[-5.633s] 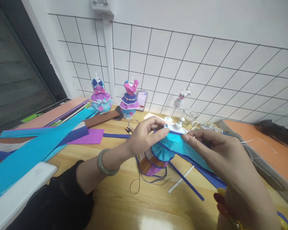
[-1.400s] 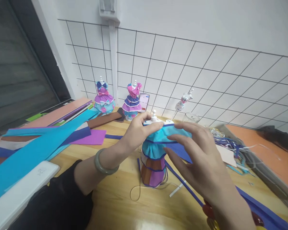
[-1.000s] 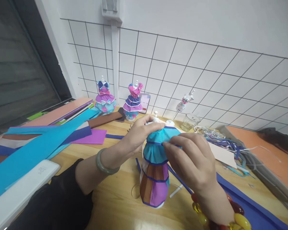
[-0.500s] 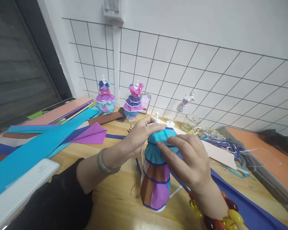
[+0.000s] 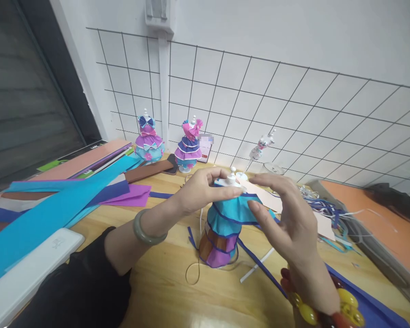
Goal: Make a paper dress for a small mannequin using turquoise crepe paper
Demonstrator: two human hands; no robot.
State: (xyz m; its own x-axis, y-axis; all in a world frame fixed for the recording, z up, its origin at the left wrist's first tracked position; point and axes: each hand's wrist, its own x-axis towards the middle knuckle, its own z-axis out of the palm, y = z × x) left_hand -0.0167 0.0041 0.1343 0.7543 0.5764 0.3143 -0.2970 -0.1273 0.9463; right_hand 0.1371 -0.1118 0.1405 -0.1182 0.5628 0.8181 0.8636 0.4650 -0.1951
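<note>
Before me a miniature dress form [image 5: 231, 178] stands upright, its white neck and knob showing at the top. Around it hang a tiered paper skirt [image 5: 219, 246] in brown, purple and turquoise and, above that, a turquoise paper ruffle [image 5: 235, 208] edged in dark blue. My left hand [image 5: 203, 189] grips the form near the top, thumb across the front and fingers behind. My right hand [image 5: 292, 218] is open at the right, thumb and fingers apart. Its thumb overlaps the ruffle's loose end; whether it touches is unclear. Part of the ruffle is hidden behind that hand.
Two dressed forms [image 5: 149, 141] [image 5: 188, 148] and a bare patterned form [image 5: 261, 146] stand at the back. Coloured paper strips [image 5: 64, 196] and a white power bank [image 5: 37, 273] lie left. A glass jar [image 5: 273, 168], ribbon scraps [image 5: 335, 212] and an orange-lined tray [image 5: 379, 223] are right.
My right hand has drawn back to the right and spread its fingers. The dress form has tipped so its top shows more, and the ruffle's end now extends rightward.
</note>
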